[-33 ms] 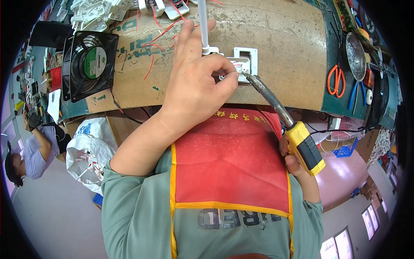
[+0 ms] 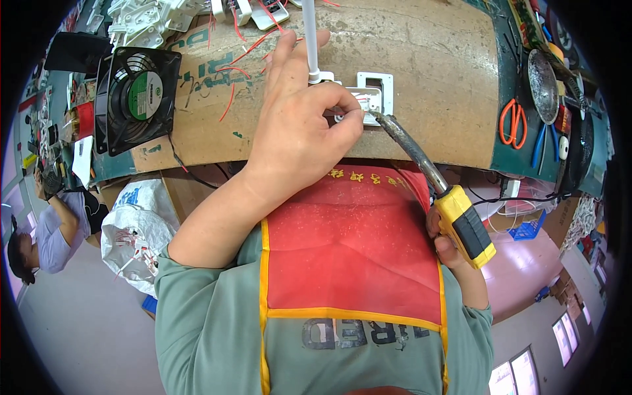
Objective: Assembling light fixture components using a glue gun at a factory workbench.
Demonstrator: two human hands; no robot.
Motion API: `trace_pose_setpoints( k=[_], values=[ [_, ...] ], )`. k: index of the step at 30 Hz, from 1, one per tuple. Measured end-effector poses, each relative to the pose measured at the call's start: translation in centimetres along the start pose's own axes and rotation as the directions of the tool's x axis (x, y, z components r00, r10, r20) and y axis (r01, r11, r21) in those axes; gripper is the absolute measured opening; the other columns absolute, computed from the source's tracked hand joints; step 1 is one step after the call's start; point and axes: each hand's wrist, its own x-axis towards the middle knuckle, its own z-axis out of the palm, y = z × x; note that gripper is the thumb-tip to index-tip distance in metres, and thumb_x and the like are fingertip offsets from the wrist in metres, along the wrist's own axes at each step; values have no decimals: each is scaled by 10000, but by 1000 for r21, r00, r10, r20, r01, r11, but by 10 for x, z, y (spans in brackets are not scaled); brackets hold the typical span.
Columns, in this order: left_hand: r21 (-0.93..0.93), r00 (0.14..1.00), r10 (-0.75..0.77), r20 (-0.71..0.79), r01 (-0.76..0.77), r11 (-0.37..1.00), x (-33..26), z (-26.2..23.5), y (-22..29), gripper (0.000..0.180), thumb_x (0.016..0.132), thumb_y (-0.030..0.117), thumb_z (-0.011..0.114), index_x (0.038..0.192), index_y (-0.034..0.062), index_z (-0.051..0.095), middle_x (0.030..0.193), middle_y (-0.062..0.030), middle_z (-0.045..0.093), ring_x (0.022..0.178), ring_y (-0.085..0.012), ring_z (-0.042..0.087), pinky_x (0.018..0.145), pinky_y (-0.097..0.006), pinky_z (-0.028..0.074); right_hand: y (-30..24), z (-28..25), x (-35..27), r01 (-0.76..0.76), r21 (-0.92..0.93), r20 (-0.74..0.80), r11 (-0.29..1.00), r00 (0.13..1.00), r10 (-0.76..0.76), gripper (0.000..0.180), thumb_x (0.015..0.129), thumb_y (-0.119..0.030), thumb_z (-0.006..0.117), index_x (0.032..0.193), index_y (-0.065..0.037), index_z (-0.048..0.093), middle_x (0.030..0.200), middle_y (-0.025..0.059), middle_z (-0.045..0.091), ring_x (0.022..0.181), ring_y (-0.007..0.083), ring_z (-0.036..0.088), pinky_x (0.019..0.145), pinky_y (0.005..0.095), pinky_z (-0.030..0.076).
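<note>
1. head view shows the left hand point(image 2: 296, 125) resting on a sheet of brown cardboard point(image 2: 434, 72) that covers the bench, its fingers curled together and pinching a small white plastic part point(image 2: 368, 99) at the far middle of the scene.
2. white plastic part is a flat rectangular frame with a slot-shaped opening near its far edge; thin red and white leads seem to sit at its left side, though the thumb hides most of that spot.
3. a thin white rod or wire point(image 2: 309, 39) rises from between the fingers toward the far edge.
4. right hand point(image 2: 444, 240) sits near the body on the right, fingers wrapped tight round the yellow and black handle of a soldering iron point(image 2: 428, 174).
5. the iron's dark metal shaft slants up and left, and its tip touches the white part just beside the left thumb.
6. a black square fan point(image 2: 135, 99) with a green centre label stands on the far left, well apart from the hands.
7. loose red wires point(image 2: 243, 56) lie on the cardboard between the fan and the left hand.
8. orange-handled scissors point(image 2: 512, 122) lie on the green mat at the far right, near a round metal dish point(image 2: 543, 76).
9. a red apron panel point(image 2: 349, 243) with yellow edging covers the chest below the hands.
10. another person point(image 2: 46, 230) sits low at the left edge.
</note>
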Motion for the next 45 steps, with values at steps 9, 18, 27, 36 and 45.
trace_pose_setpoints(
  k=[9,18,27,36,45],
  values=[
    [20,1000,30,-6,-30,999,1,0,-1,81,758,126,773,806,75,732,1479,-232,444,1407,-406,376,1064,-419,421,-13,-2,7,-41,-141,-18,989,999,39,402,781,-428,739,831,-63,577,689,90,531,597,324,551,541,396,429],
    [1,1000,21,-1,-21,1000,1,1,-1,81,761,125,773,809,73,733,1481,-222,446,1420,-407,356,1091,-426,392,-11,1,6,-53,-127,-39,990,998,49,437,816,-476,725,821,-71,561,682,83,524,580,309,546,526,390,422],
    [16,999,37,-3,-37,999,1,0,-1,88,760,119,773,808,60,727,1476,-232,443,1408,-407,371,1059,-416,427,-11,2,7,-26,-131,-56,991,998,19,453,814,-497,727,817,-75,562,674,76,515,572,301,538,527,385,421],
    [-20,1000,20,6,-20,1000,1,-1,-2,77,751,104,769,802,61,729,1467,-240,449,1397,-404,389,1046,-409,443,-10,5,3,-21,-163,-92,986,996,6,480,806,-508,737,940,-58,637,752,88,611,664,316,634,595,373,491],
    [44,999,32,-12,-32,999,4,0,2,70,757,101,768,806,67,731,1485,-224,440,1390,-397,409,1051,-397,430,0,-19,-13,-16,-141,40,990,999,22,411,803,-444,762,917,-61,664,746,91,641,624,282,626,578,361,504]
  ],
)
